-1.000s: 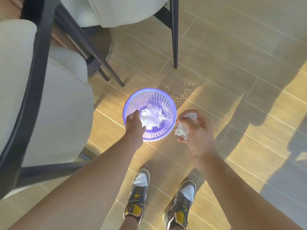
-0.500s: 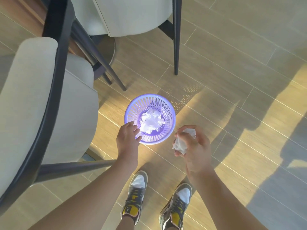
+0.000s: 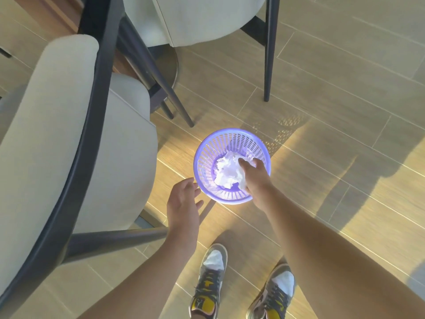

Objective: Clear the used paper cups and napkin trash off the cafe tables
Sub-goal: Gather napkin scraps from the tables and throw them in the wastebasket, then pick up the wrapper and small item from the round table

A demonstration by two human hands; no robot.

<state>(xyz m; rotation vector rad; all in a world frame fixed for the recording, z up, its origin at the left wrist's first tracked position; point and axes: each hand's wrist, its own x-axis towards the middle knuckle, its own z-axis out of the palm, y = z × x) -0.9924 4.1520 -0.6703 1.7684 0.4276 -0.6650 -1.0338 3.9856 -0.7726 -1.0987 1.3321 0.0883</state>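
Note:
A purple perforated plastic basket (image 3: 207,143) stands on the wooden floor in front of my feet. Crumpled white napkins (image 3: 226,171) lie in its bottom. My right hand (image 3: 254,176) reaches down inside the basket's right half with its fingers curled. A bit of white napkin (image 3: 252,164) shows between them. My left hand (image 3: 182,201) hovers just left of the basket's near rim, with relaxed fingers, and holds nothing. No paper cups are in view.
A beige cushioned chair (image 3: 69,134) with a dark frame stands close on the left. A second chair (image 3: 195,17) is at the top, with one dark leg (image 3: 266,65) beyond the basket. A round table base (image 3: 171,65) sits between them. My shoes (image 3: 212,279) are below.
My right hand carried the crumpled napkin from beside the basket down into it. My left hand let go of the rim and drew back to the left.

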